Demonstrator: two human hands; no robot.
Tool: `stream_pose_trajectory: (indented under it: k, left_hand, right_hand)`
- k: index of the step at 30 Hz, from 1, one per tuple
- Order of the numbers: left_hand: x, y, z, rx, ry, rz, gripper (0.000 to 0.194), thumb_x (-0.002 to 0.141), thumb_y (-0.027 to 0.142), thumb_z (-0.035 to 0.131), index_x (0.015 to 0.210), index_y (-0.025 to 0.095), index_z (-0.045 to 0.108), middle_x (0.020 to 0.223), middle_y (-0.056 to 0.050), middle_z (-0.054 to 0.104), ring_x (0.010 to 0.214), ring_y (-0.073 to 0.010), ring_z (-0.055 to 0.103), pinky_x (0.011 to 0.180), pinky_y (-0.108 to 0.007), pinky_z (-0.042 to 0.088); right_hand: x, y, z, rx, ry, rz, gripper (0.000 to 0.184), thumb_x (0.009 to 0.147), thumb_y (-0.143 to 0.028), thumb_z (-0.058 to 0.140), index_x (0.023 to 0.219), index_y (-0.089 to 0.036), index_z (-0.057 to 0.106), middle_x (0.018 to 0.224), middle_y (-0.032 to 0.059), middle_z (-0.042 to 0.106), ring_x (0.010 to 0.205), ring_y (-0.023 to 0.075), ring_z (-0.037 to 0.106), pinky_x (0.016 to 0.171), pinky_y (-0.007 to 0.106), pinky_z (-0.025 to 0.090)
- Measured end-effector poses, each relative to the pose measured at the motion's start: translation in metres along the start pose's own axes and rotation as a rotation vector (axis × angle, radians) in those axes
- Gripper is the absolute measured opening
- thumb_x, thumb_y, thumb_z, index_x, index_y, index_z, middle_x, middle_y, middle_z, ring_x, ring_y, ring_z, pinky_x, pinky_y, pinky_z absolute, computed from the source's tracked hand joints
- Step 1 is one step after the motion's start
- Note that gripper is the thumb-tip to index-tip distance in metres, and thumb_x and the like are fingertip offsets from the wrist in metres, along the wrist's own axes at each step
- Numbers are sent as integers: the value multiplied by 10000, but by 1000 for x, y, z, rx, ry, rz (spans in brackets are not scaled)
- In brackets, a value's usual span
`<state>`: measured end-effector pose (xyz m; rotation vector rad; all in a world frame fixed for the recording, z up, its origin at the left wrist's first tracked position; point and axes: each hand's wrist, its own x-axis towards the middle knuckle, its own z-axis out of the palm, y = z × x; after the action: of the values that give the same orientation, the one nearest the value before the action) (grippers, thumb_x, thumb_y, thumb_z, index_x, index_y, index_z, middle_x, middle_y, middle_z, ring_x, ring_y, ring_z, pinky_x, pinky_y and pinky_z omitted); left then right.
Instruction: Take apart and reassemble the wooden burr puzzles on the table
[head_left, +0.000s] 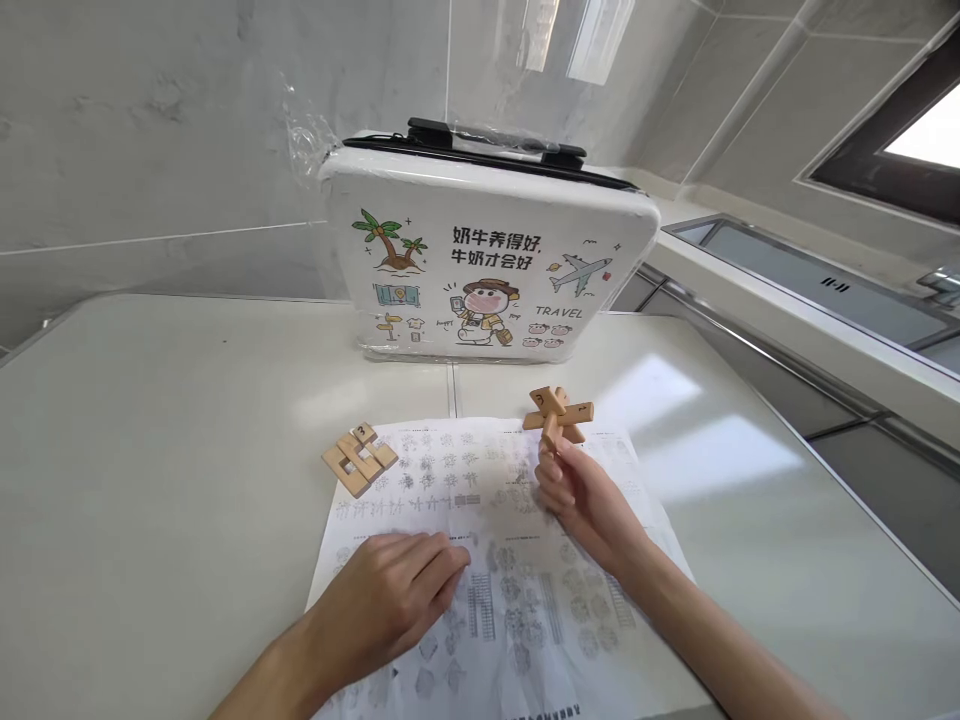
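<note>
On the right, my right hand [566, 487] has its thumb and fingers pinched on the near end of an interlocking wooden puzzle [553, 415]. Its sticks cross at different angles, and some carry black handwritten numbers. My left hand [409, 585] rests on the printed sheet [480, 520] with its fingers curled in; I see nothing in it. Farther left, a flat wooden puzzle piece [358, 458] made of joined sticks, marked 3, lies over the sheet's upper left edge, apart from both hands. The sheet bears rows of small puzzle diagrams.
A white suitcase [487, 270] with cartoon prints and a black handle, wrapped in clear plastic, stands behind the sheet against the tiled wall [187, 130]. The glossy white table [187, 450] extends to both sides. At the right is a counter with a sink [810, 270].
</note>
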<state>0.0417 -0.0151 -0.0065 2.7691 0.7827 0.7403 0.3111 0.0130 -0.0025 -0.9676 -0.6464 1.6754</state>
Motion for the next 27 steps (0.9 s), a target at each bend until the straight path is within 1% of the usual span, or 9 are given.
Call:
stream_pose_trajectory:
  k: [4, 8, 10, 12, 15, 17, 19, 23, 27]
  left_hand:
    - [0, 1, 0, 6, 92, -71, 132, 1054, 99, 513, 1089, 190, 602, 770, 21, 659, 577, -138, 604, 538, -274, 455]
    - [-1, 0, -3, -5, 207, -243, 122, 1066, 186, 558, 1185, 186, 584, 789, 27, 645, 588, -123, 601, 562, -253, 489]
    - [-1, -1, -4, -19, 229, -301, 229, 1081, 261, 568, 1292, 175, 555, 848, 12, 677, 602, -116, 615, 568, -243, 508]
    - [-1, -1, -5, -29, 230, -307, 310, 1086, 297, 580, 1364, 170, 534, 858, 13, 697, 597, -113, 624, 570, -240, 512]
    - [0, 0, -5, -33, 201, -236, 191, 1080, 232, 592, 1266, 185, 592, 855, 15, 725, 635, -122, 668, 608, -248, 515]
    - [1, 1, -5, -29, 191, -185, 111, 1073, 162, 584, 1176, 191, 616, 870, 13, 739, 661, -125, 691, 620, -251, 501]
    - [1, 2, -5, -10, 199, -159, 114, 1064, 124, 586, 1151, 187, 624, 851, 19, 734, 633, -120, 677, 601, -257, 471]
    - [0, 3, -3, 63, 225, -139, 58, 1051, 124, 598, 1044, 180, 614, 731, 40, 659, 549, -120, 598, 558, -287, 405]
    - [0, 4, 0, 67, 213, -134, 136, 1020, 110, 620, 934, 197, 560, 694, 47, 610, 554, -124, 566, 562, -297, 385]
  right_hand:
    - [-10, 4, 5, -373, -123, -29, 435, 1037, -556, 640, 798, -194, 613, 620, -41, 486, 536, 99, 372, 517, 240, 319]
    - [-17, 7, 6, -645, -292, -71, 441, 1058, -536, 580, 773, -200, 601, 646, -21, 545, 545, 117, 431, 527, 264, 331]
    - [-19, 8, 7, -754, -366, -99, 409, 1067, -492, 558, 788, -197, 610, 678, -11, 574, 577, 125, 460, 556, 269, 347]
    - [-20, 8, 10, -853, -449, -121, 363, 1058, -437, 566, 793, -193, 614, 705, -5, 589, 610, 130, 471, 578, 273, 347]
    - [-23, 7, 14, -948, -553, -143, 326, 1036, -378, 581, 771, -189, 601, 720, -5, 577, 648, 134, 472, 608, 279, 350]
    - [-25, 7, 16, -971, -569, -144, 303, 1034, -357, 574, 788, -185, 616, 736, -1, 588, 669, 139, 490, 633, 283, 368]
    - [-27, 7, 19, -973, -549, -133, 270, 1038, -348, 568, 840, -182, 648, 762, 4, 614, 676, 139, 508, 638, 283, 381]
    - [-29, 8, 21, -984, -492, -101, 303, 1068, -385, 542, 872, -182, 652, 739, -5, 614, 636, 127, 491, 592, 270, 364]
    - [-30, 8, 22, -1015, -451, -63, 364, 1083, -418, 534, 825, -181, 636, 672, -21, 579, 571, 108, 439, 536, 257, 326]
